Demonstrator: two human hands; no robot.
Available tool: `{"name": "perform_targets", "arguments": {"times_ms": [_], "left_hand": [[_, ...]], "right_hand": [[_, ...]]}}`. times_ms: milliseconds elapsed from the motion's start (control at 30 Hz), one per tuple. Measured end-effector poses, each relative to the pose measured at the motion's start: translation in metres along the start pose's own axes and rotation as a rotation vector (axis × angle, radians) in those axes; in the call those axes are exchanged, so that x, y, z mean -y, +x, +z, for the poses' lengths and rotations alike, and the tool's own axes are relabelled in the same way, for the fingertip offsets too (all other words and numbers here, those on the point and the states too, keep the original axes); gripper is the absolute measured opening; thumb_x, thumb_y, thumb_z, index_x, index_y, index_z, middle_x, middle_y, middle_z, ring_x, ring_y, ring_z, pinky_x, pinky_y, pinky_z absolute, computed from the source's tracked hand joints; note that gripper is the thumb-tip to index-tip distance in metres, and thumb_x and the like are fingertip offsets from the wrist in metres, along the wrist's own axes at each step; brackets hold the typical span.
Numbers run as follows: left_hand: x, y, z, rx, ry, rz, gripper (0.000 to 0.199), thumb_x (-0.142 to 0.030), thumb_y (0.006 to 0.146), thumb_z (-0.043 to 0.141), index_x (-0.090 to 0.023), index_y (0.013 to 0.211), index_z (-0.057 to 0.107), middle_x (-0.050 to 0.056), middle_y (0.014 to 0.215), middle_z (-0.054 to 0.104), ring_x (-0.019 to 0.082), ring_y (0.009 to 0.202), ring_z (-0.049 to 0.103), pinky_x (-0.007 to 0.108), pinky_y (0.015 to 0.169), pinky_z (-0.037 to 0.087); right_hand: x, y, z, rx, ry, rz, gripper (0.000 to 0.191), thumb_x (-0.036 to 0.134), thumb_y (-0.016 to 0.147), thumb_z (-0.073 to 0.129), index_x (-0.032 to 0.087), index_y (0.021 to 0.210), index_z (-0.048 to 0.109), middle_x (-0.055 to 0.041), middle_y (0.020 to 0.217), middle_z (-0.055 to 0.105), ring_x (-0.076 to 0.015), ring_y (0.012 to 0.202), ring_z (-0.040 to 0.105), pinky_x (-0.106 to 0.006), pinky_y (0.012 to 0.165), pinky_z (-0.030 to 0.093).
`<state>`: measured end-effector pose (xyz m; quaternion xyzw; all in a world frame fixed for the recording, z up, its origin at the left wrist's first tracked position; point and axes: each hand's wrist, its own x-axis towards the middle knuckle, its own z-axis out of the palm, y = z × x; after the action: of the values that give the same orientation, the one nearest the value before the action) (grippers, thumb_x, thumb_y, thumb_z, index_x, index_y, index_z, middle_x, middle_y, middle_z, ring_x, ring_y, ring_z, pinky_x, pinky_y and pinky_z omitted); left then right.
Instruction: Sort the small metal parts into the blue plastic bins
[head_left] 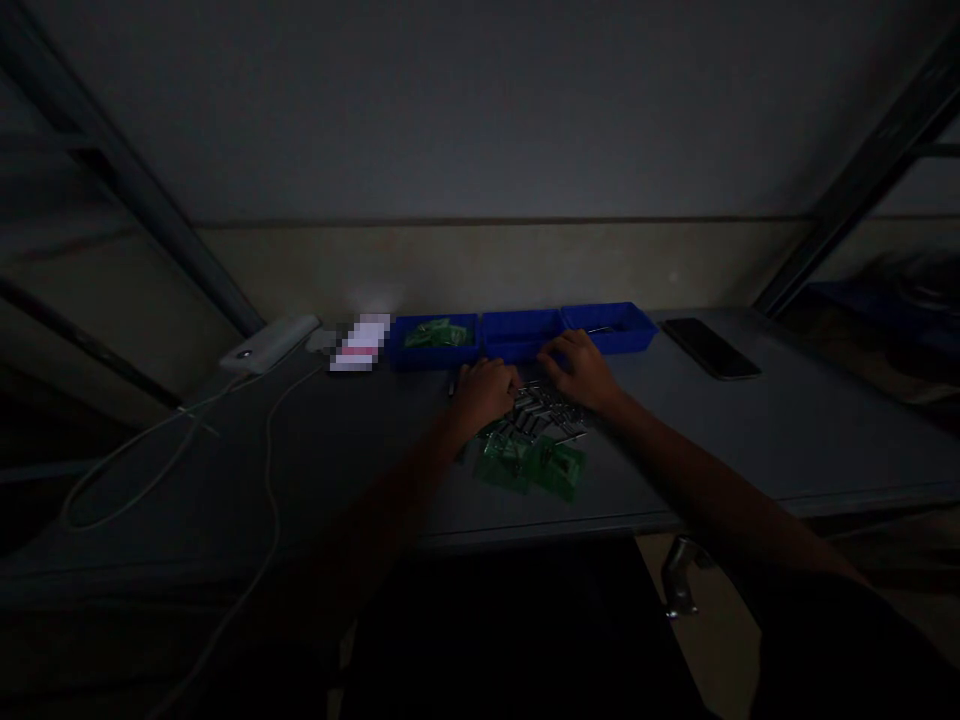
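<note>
A pile of small metal rods (534, 408) lies on the dark table between my two hands. My left hand (484, 392) is at the pile's left edge, its fingers curled; what they hold, if anything, is hidden. Over the pile's upper right side, my right hand (581, 368) has bent fingers close to the middle blue bin (521, 345); its fingertips are too dark to make out. Two green plastic packets, one (502, 462) beside the other (556, 468), lie in front of the rods. Green packets also fill the left blue bin (433, 357).
The right blue bin (628, 340) holds a few thin metal pieces. A dark phone (711, 348) lies to the right. At the left are a lit phone (361, 343), a white box (268, 345) and white cables (271, 470). A wall stands behind the table (720, 440).
</note>
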<state>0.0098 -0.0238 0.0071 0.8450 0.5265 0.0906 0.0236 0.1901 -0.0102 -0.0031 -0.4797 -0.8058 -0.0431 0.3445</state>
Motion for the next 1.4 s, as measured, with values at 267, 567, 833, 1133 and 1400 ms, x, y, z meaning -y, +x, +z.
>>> {"name": "perform_targets", "arguments": {"times_ms": [267, 567, 833, 1133, 1400], "left_hand": [[0.01, 0.009, 0.002, -0.134, -0.137, -0.064, 0.02, -0.015, 0.087, 0.041, -0.018, 0.09, 0.061, 0.006, 0.099, 0.066, 0.021, 0.094, 0.056, 0.033, 0.084, 0.041], [0.01, 0.015, 0.004, -0.212, -0.265, 0.025, 0.026, -0.018, 0.092, 0.035, -0.017, 0.087, 0.06, 0.006, 0.091, 0.067, 0.019, 0.086, 0.057, 0.032, 0.084, 0.042], [0.014, 0.01, -0.007, -0.182, -0.198, 0.058, 0.02, -0.017, 0.088, 0.043, -0.016, 0.089, 0.063, 0.005, 0.092, 0.066, 0.019, 0.09, 0.058, 0.03, 0.083, 0.042], [0.006, 0.001, -0.007, 0.033, -0.012, 0.138, 0.015, -0.024, 0.084, 0.054, -0.022, 0.093, 0.066, 0.004, 0.097, 0.062, 0.02, 0.097, 0.055, 0.03, 0.084, 0.042], [0.007, 0.006, -0.002, -0.019, -0.078, 0.157, 0.012, -0.02, 0.086, 0.049, -0.018, 0.087, 0.061, 0.006, 0.095, 0.063, 0.022, 0.097, 0.052, 0.035, 0.085, 0.041]], "right_hand": [[0.002, -0.001, 0.001, 0.058, 0.04, -0.039, 0.015, 0.028, 0.087, 0.05, 0.019, 0.086, 0.061, -0.0073, 0.084, 0.063, -0.0217, 0.083, 0.053, -0.035, 0.079, 0.04], [0.005, -0.001, -0.004, 0.053, 0.108, -0.089, 0.016, 0.028, 0.088, 0.047, 0.019, 0.082, 0.058, -0.0067, 0.08, 0.063, -0.0199, 0.079, 0.055, -0.033, 0.074, 0.04], [-0.01, 0.004, -0.016, -0.107, 0.092, 0.014, 0.018, 0.029, 0.086, 0.046, 0.02, 0.074, 0.057, -0.0052, 0.075, 0.061, -0.02, 0.076, 0.054, -0.034, 0.073, 0.041], [-0.061, 0.0, -0.021, -0.212, -0.264, 0.407, 0.022, 0.029, 0.083, 0.045, 0.016, 0.082, 0.063, -0.0113, 0.086, 0.063, -0.0251, 0.088, 0.053, -0.038, 0.077, 0.039], [-0.041, 0.001, -0.017, -0.23, -0.172, 0.296, 0.022, 0.033, 0.084, 0.05, 0.018, 0.089, 0.064, -0.0107, 0.089, 0.063, -0.0272, 0.092, 0.052, -0.041, 0.08, 0.039]]}}
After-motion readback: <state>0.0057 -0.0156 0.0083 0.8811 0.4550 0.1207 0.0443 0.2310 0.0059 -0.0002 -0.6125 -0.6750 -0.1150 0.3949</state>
